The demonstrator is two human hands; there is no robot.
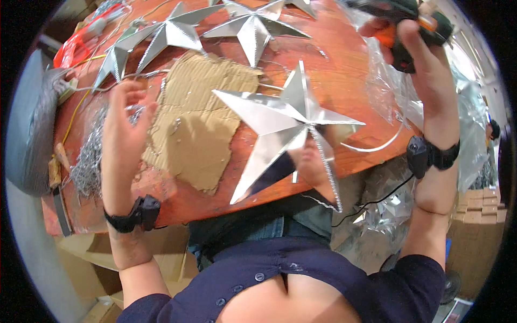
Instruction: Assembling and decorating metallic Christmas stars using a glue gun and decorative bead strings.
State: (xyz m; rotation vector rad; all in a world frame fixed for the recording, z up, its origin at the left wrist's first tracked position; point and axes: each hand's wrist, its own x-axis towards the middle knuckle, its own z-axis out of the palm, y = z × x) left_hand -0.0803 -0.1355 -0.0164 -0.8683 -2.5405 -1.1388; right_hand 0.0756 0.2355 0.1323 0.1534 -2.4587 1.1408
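Note:
A large silver five-pointed star [293, 121] with mirror-like faces lies near the table's front edge. Silver trim runs along one of its lower ridges. At the upper right, my right hand [423, 56] grips a black and orange pistol-shaped power tool [404, 51], partly cut off by the picture's rim, so its exact kind is unclear. My left hand [126, 121] is raised over the table's left side, fingers apart and holding nothing. Beneath and beside it are a worn piece of corrugated cardboard [199, 118] and a heap of thin silver strands [89, 159].
More silver stars [253, 29] lie along the far side of the reddish wooden table [334, 70]. Clear plastic film [390, 86] covers its right side. A grey rounded bundle [32, 129] stands at the left edge. Stacked brown cardboard [476, 231] sits at the right.

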